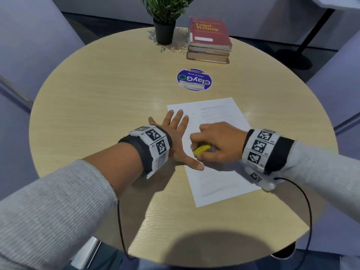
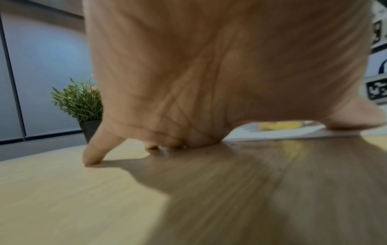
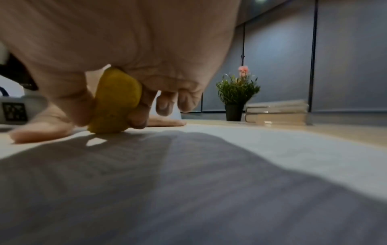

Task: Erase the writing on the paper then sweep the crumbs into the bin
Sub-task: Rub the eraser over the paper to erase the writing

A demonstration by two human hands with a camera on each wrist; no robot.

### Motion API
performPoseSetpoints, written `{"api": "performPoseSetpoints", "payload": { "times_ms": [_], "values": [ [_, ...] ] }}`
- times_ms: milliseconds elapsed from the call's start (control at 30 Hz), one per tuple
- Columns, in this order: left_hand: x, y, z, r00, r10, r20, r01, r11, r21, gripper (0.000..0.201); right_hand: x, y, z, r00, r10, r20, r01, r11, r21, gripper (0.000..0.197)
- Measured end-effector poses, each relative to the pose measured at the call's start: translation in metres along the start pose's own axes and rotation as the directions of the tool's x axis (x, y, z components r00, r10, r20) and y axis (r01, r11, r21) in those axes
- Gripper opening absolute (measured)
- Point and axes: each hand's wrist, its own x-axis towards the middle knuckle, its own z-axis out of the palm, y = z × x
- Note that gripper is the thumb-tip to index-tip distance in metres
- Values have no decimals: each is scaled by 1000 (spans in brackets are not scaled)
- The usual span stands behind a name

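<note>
A white sheet of paper (image 1: 218, 152) with faint pencil lines lies on the round wooden table (image 1: 97, 94). My left hand (image 1: 175, 137) lies flat with fingers spread, pressing the paper's left edge, its thumb (image 1: 195, 164) on the sheet. My right hand (image 1: 216, 143) grips a yellow eraser (image 1: 201, 150) and holds its lower end against the paper near the left edge. The right wrist view shows the eraser (image 3: 115, 102) pinched between thumb and fingers, touching the paper (image 3: 272, 149). From the left wrist, the eraser (image 2: 278, 126) shows beyond my palm (image 2: 209, 66). No bin is in view.
A stack of books (image 1: 209, 41) with a red one on top and a potted plant (image 1: 165, 20) stand at the table's far side. A round blue sticker (image 1: 194, 79) lies beyond the paper. Grey chairs (image 1: 29, 45) surround the table.
</note>
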Motion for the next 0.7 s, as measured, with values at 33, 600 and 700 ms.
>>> {"api": "performPoseSetpoints", "payload": {
  "times_ms": [33, 600, 700],
  "values": [
    [0, 0, 0, 1000, 0, 0, 0, 1000, -1, 155, 0, 1, -2, 1000, 11, -2, -11, 1000, 4, 23],
    [2, -1, -2, 1000, -11, 29, 11, 1000, 6, 157, -1, 15, -8, 994, 90, -55, -89, 996, 16, 17],
    [2, -1, -1, 1000, -9, 29, 9, 1000, 7, 157, 0, 18, -7, 991, 93, -94, -97, 994, -40, 17]
  ]
}}
